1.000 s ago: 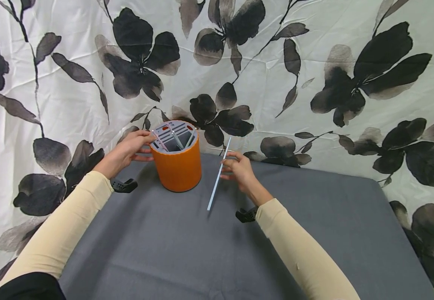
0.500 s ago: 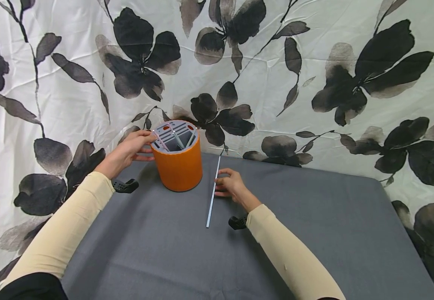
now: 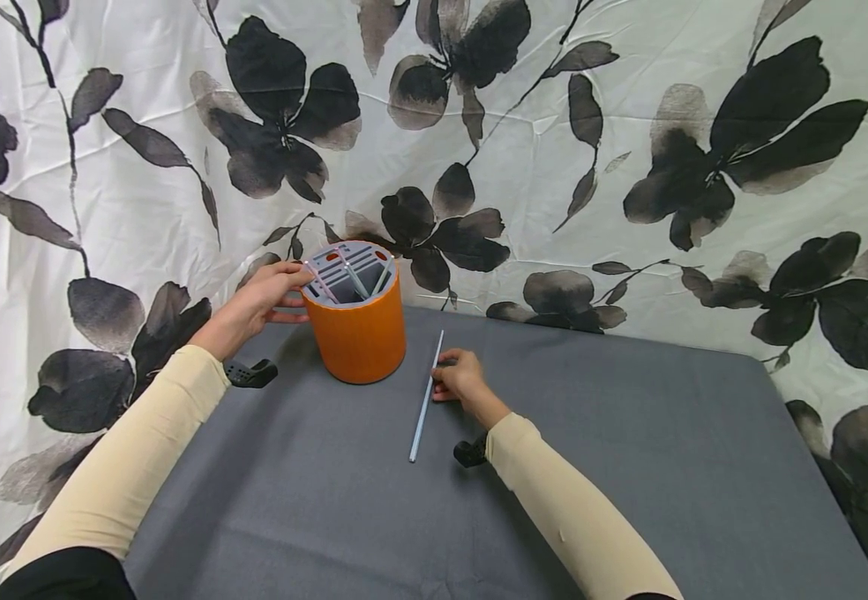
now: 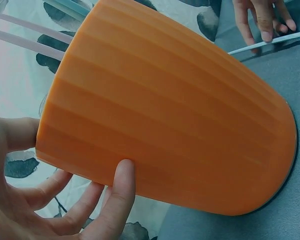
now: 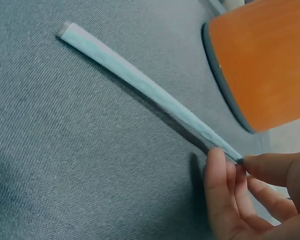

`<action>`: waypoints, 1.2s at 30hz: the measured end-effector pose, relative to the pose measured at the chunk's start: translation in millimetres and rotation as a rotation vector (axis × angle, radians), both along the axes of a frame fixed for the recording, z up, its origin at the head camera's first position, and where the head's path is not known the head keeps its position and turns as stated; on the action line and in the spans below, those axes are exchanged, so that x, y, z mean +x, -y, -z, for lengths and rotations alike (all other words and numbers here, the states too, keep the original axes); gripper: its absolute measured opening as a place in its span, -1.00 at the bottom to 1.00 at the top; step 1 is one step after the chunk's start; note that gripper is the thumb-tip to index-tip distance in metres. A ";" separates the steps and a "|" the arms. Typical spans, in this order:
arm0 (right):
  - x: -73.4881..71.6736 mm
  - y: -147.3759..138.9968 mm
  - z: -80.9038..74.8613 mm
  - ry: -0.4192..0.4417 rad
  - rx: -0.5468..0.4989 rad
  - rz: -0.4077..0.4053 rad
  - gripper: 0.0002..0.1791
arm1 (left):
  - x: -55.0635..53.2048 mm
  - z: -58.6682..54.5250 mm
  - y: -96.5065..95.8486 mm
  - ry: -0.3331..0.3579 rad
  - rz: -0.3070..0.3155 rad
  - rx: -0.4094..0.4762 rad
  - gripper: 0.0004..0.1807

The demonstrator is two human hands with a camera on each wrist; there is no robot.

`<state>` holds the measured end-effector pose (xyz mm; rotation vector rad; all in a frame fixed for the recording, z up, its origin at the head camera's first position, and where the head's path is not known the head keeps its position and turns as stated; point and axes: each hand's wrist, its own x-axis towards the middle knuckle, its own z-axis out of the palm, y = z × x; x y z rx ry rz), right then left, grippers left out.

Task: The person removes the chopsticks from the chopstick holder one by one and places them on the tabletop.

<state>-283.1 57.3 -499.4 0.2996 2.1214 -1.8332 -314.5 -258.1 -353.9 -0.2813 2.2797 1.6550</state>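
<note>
Pale stick (image 5: pixel 145 89) is shifting nearer wearer vs. prev frame, fingers of R hand (image 3: pixel 462 382) pinching it, long axis running fore-aft thru them; orange container (image 3: pixel 356 342) is standing L of them, L hand (image 3: pixel 261 300) gripping it.

Left hand (image 3: pixel 263 298) holds orange container (image 3: pixel 359 340); right hand (image 3: pixel 464 380) pinches thin pale stick (image 3: pixel 423 408).

On my feed, a ribbed orange cylindrical organizer (image 3: pixel 356 342) stands upright on the worktop (image 3: pixel 329 517); thin pink and pale sticks (image 3: pixel 321 281) lean in its grey divided top; just beside it, I see a slim pale-blue stick (image 3: pixel 421 425) slanting, pinched by the right hand (image 3: pixel 462 380).
</note>
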 end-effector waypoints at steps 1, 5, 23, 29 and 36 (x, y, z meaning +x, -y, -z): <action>0.6 -0.4 0.4 -0.008 0.020 0.001 -0.67 | -0.2 0.2 -0.1 0.001 -0.002 0.001 -0.30; 0.5 0.0 3.0 -0.049 0.161 0.000 -0.72 | -1.2 1.2 -0.9 0.006 -0.012 0.006 -0.29; -8.6 4.1 15.7 -0.205 0.346 0.010 -0.71 | 0.1 2.9 -4.1 0.007 -0.035 0.017 -0.28; -10.7 6.8 10.5 -0.383 0.274 -0.023 -0.63 | 0.0 2.4 -4.9 0.009 -0.037 0.015 -0.28; -9.1 17.7 -10.4 -0.525 0.127 -0.102 -0.55 | -0.5 2.5 -5.1 0.004 -0.042 0.006 -0.28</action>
